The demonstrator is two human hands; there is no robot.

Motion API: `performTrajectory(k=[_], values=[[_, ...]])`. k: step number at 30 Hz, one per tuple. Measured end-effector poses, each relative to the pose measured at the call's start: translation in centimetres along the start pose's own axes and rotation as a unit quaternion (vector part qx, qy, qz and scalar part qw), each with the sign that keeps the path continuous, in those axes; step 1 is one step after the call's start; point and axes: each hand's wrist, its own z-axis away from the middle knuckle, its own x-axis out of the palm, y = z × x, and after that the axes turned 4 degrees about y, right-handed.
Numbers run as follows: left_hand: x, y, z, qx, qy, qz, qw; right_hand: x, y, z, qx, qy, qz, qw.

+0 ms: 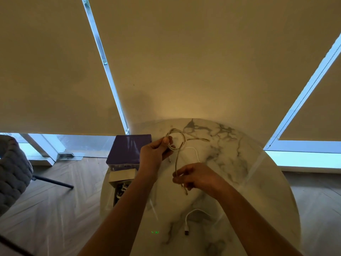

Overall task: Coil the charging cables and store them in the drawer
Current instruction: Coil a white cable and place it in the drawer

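- Braided cable (177, 156), pale and beige, hung in the air above the middle of the frame, stretched between two hands over a round marble table (230, 163).
- The left hand (155, 154), just left of centre, had its fingers and thumb curled round a loop of that cable; the loop rose above the fingertips and crossed itself there.
- From the loop a strand ran down to the right hand (195, 176), whose fingers were pinched together on it; a short tail of the cable dangled below that hand.
- A further stretch of the braided cable trailed off to the right from the loop and lay on the tabletop.
- A white cable (191, 217) lay on the table in the lower middle of the frame, its plug end pointing toward the bottom edge; another part of a white cord curved between the two hands, partly hidden by the right one.
- A purple box (129, 150) stood at the left edge of the table, just beside the left hand.
- Below the box, an open drawer (120, 183) stuck out toward the viewer with dark items inside, too dim to identify.
- A grey chair (13, 172) stood on the wooden floor at the far left.
- Beige blinds (184, 52) filled the upper part of the frame.
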Motion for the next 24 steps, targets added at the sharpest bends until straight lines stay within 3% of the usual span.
performTrajectory(k=[3,9,15,24], values=[[0.3,0.6,-0.4,-0.007,0.002,0.033,0.999,0.6,1.2,-0.1,0.046,-0.015,0.057,0.997],[0.3,1.7,-0.9,0.003,0.018,0.076,0.997,0.4,4.1,-1.0,0.074,0.040,0.148,0.985],[-0.3,3.0,-1.7,0.029,0.040,0.123,0.991,-0.2,6.1,-1.8,0.073,0.120,0.176,0.974],[-1.3,3.9,-2.3,0.056,0.058,0.138,0.987,-0.2,8.0,-1.4,0.070,0.144,0.212,0.964]])
